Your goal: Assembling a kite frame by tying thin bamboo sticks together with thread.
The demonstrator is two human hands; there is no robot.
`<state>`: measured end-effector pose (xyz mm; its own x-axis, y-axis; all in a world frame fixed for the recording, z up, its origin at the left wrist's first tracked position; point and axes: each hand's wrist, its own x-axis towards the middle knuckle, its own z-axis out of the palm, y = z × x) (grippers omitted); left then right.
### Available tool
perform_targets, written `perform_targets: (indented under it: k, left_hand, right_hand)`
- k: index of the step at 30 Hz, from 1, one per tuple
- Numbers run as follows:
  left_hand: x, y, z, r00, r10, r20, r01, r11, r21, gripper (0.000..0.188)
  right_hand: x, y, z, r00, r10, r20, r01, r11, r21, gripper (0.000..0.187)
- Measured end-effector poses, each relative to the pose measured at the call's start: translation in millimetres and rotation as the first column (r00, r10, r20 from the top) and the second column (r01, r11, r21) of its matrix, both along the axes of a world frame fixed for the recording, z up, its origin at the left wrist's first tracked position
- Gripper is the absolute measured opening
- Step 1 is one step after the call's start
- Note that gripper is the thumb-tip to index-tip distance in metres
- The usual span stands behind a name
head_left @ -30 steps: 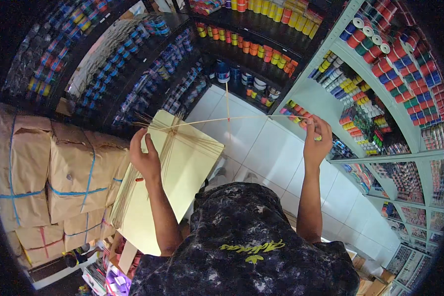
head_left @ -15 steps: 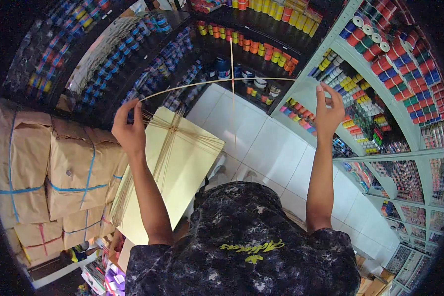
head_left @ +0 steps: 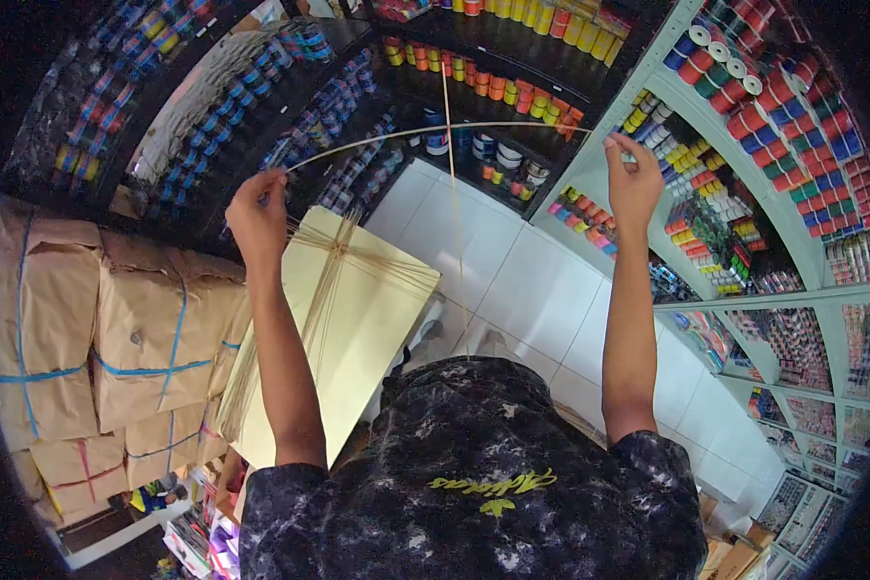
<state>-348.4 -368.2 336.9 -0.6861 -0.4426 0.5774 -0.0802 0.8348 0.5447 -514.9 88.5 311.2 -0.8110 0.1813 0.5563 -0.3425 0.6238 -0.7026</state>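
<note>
In front of me I hold a light cross-shaped frame of two thin, pale sticks that look like bamboo. One stick [head_left: 503, 123] is bowed across between my hands. The straight stick [head_left: 454, 193] crosses it near the middle and runs down toward my chest. My left hand [head_left: 259, 215] is closed, pinching the bowed stick's left end. At the other end my right hand [head_left: 636, 188] is closed, thumb and finger together at the tip. The stick's last stretch fades against the pale shelf post there.
A pale yellow stack of sheets [head_left: 358, 309] lies to my left, with thin brown strands [head_left: 338, 249] crossing it. Paper-wrapped bundles [head_left: 155, 329] tied with blue cord stand farther left. Dark shelves [head_left: 512, 72] with coloured spools rise ahead, and pale green shelving [head_left: 744, 302] stands on the right.
The frame has risen a little, and its bowed stick looks more arched. My left hand has turned inward, and my right hand has moved slightly up and left, its fingers closing together.
</note>
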Motion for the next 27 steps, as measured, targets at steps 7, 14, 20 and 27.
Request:
perform_targets:
  k: [7,14,20,27]
  left_hand:
    - [-4.7,-1.2,12.1,0.991,0.023,0.134,-0.030,0.998,0.046,0.015]
    - [26.3,-2.4,-11.0,0.987,-0.004,0.160,-0.016,0.992,0.123,0.016]
    - [23.1,8.4,-5.9,0.987,0.033,0.160,-0.044,0.996,0.071,0.016]
    - [25.9,21.1,-4.2,0.969,0.166,0.183,-0.172,0.985,0.018,0.017]
  right_hand:
    - [-2.5,2.3,8.1,0.999,0.001,0.037,-0.004,0.996,0.084,0.025]
    - [31.9,9.2,-4.2,0.986,0.052,0.157,-0.045,0.998,-0.048,0.023]
    - [32.2,7.0,-1.8,0.994,0.046,0.102,-0.042,0.998,-0.041,0.024]
    - [44.1,-7.0,10.3,0.988,-0.054,0.147,0.048,0.998,0.042,0.023]
